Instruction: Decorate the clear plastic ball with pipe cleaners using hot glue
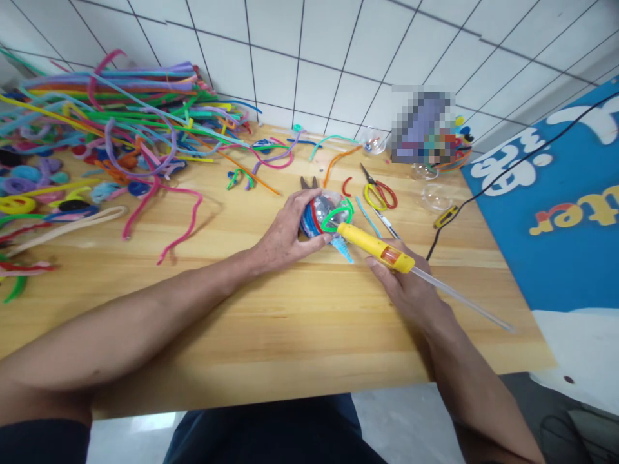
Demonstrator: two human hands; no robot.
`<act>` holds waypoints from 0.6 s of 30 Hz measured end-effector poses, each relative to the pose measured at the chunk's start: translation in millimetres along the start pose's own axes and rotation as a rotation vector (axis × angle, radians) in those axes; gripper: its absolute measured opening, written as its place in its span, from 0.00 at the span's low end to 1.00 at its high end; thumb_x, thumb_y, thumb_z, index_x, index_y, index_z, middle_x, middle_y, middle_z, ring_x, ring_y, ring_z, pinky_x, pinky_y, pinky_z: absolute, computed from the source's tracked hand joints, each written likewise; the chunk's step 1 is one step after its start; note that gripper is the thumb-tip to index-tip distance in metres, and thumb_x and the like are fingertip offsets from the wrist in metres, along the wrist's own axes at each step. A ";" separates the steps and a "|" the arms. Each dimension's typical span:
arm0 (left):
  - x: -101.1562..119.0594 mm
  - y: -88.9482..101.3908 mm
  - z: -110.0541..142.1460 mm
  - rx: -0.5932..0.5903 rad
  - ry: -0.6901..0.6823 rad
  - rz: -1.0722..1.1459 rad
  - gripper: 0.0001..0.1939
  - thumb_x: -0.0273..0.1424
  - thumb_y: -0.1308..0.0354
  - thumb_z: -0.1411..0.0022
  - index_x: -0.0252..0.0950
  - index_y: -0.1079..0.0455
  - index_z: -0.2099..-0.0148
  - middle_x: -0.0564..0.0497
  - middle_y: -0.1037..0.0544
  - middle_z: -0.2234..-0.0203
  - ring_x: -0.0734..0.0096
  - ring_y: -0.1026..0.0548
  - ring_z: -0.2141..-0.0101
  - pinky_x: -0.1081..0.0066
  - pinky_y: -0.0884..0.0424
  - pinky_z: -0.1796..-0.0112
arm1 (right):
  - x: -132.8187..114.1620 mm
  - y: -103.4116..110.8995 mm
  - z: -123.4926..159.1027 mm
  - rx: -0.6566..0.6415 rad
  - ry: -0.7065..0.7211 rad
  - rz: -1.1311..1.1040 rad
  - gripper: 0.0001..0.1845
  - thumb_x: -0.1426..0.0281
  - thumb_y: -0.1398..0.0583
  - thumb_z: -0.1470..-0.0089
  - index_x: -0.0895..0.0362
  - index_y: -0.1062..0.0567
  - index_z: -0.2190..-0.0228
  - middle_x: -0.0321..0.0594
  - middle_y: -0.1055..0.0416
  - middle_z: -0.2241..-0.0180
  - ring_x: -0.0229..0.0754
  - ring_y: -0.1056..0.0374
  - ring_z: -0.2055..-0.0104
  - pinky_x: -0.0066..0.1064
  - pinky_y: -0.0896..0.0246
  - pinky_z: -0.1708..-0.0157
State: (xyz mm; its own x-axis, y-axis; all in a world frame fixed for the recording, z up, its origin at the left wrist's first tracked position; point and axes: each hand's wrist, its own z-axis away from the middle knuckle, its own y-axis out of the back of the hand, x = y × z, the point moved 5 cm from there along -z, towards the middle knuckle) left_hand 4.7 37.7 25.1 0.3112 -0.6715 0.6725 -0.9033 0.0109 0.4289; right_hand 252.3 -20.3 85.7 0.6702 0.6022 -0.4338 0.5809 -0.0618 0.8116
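My left hand (293,229) is closed around a clear plastic ball (333,205) partly wrapped in blue, red and green pipe cleaners. A light-blue coiled cone (342,249) sticks out from the ball's near side. In my right hand (403,277) is a yellow hot glue gun (372,245), its nozzle at the green pipe cleaner loop (337,219) on the ball. A clear glue stick (464,298) juts from the back of the gun. Just behind the ball lie the dark jaws of pliers (308,183); the rest of them is hidden.
Scissors (380,193) with red and yellow handles, a pen (385,222) and a yellow cutter (445,217) lie at the right. Clear plastic domes (438,196) stand behind. A black cable (476,190) crosses there. Piled pipe cleaners (145,122) cover the left.
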 end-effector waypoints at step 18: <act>-1.8 -0.8 0.7 0.038 -0.049 0.013 0.43 0.49 0.30 0.31 0.44 0.44 0.23 0.37 0.31 0.34 0.44 0.29 0.33 0.44 0.30 0.32 | -0.8 -2.6 0.7 -0.022 0.022 -0.019 0.08 0.68 0.40 0.28 0.49 0.24 0.49 0.41 0.19 0.60 0.49 0.21 0.60 0.39 0.26 0.60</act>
State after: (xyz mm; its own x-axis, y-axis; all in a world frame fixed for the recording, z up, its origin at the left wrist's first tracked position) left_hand 4.7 38.4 23.1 0.2852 -0.7072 0.6469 -0.9180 -0.0074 0.3966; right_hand 250.6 -21.1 83.7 0.6485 0.6206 -0.4407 0.5832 -0.0331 0.8116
